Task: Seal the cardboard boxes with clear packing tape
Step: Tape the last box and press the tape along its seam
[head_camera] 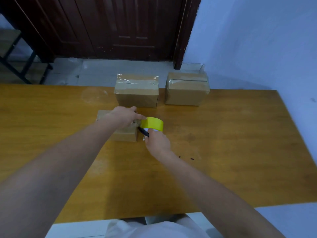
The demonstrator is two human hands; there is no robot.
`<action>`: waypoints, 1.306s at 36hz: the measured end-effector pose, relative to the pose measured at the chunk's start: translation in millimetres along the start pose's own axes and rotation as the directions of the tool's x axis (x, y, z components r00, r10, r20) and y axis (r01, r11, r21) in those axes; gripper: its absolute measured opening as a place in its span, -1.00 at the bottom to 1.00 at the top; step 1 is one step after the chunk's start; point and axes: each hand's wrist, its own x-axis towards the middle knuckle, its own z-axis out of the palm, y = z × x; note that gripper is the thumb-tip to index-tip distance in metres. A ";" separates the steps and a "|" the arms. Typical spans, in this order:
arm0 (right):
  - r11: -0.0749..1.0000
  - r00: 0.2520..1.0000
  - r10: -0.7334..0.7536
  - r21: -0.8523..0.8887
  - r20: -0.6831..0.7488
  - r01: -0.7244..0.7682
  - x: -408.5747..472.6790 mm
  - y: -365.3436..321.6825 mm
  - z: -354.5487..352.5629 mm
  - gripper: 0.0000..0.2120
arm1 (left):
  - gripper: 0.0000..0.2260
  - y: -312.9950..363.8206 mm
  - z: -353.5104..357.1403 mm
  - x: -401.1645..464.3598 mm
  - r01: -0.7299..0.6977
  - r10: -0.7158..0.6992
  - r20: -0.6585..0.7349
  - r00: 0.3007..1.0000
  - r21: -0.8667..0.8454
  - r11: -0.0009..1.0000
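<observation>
A small cardboard box [123, 134] lies in the middle of the wooden table [223, 152], partly under my left hand [126, 115]. My left hand lies on top of the box, and its fingers hold the yellow-looking roll of tape [152, 124] at the box's right end. My right hand [157, 140] grips a dark, thin tool [143, 131] whose tip points at the tape between roll and box. Two larger boxes stand behind: one [137, 91] at the centre and one [187, 90] to its right, both with clear tape over their tops.
A dark wooden door [120, 26] and a pale blue wall [257, 40] stand beyond the table's far edge. A black metal frame [20, 57] stands at the far left on the tiled floor. A few small dark specks [187, 158] lie on the table right of my right forearm.
</observation>
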 end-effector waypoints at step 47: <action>0.966 0.942 -0.211 0.202 0.260 0.160 101.5 -25.8 -36.2 -0.60 | -0.62 -0.2 25.9 -2.9 0.152 -0.179 -0.219 0.959 -0.136 0.979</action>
